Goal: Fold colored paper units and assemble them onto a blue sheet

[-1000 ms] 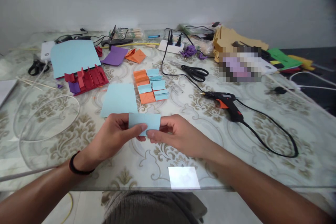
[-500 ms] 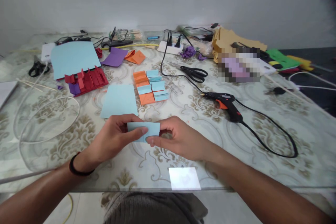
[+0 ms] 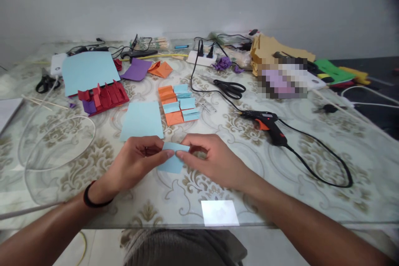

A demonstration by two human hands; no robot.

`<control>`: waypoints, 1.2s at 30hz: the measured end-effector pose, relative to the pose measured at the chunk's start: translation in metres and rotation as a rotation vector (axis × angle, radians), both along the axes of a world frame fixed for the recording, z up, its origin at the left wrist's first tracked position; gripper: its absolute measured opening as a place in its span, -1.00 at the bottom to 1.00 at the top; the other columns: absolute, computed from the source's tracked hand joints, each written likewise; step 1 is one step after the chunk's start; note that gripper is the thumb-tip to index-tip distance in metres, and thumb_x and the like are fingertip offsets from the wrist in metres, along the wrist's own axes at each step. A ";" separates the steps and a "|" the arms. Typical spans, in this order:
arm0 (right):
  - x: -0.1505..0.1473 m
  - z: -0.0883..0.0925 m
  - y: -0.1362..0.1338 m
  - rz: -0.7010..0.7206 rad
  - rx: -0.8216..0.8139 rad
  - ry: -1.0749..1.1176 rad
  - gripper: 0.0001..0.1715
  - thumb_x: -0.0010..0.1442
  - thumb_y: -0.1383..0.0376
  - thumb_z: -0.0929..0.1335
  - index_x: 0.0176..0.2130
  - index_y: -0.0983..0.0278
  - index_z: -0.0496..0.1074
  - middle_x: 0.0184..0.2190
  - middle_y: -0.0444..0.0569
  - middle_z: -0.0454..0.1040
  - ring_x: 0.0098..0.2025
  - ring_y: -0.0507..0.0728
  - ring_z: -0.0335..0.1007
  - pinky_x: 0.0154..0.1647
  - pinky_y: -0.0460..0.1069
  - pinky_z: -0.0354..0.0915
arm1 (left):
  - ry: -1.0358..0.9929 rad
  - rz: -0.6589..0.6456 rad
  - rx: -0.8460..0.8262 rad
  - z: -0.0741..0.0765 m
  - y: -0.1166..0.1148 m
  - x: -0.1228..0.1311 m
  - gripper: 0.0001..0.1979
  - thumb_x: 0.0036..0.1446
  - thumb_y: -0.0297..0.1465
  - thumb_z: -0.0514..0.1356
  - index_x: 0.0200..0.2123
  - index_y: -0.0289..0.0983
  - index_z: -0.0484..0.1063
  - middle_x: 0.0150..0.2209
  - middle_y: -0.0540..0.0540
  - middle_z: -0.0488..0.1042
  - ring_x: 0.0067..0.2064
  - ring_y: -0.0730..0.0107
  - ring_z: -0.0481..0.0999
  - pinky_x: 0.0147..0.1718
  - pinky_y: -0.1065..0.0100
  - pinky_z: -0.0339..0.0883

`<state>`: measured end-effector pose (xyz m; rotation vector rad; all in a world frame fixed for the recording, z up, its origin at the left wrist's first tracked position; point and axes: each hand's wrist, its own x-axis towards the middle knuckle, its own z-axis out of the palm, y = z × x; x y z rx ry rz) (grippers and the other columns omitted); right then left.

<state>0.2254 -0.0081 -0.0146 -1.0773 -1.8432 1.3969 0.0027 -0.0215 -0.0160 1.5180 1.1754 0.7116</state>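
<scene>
Between my two hands is a small piece of light blue paper, held just above the table. My left hand pinches its left side, thumb in front and fingers behind. On the right side my right hand grips the paper the same way, the two thumbs nearly meeting at the middle. A flat light blue sheet lies just beyond my left hand. Past my hands sits a block of folded orange and light blue paper pieces.
A black glue gun with an orange trigger lies to the right, its cord looping. Black scissors and a white power strip are farther back. Folded red paper and a big light blue sheet lie left.
The paper has turned from lying wide across my hands to standing taller, with more of it showing below my thumbs. My right thumb has moved up beside the left one.
</scene>
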 end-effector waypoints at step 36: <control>-0.002 -0.005 -0.002 -0.008 0.003 0.137 -0.93 0.10 0.38 0.43 -0.37 0.24 0.45 -0.44 -0.19 0.42 -0.37 0.03 0.31 -0.29 -0.04 0.31 | -0.038 -0.016 0.144 0.003 -0.009 0.006 -0.92 0.23 -0.39 0.34 -0.32 -0.22 0.65 -0.45 0.03 0.55 -0.42 0.51 0.40 -0.43 0.50 0.27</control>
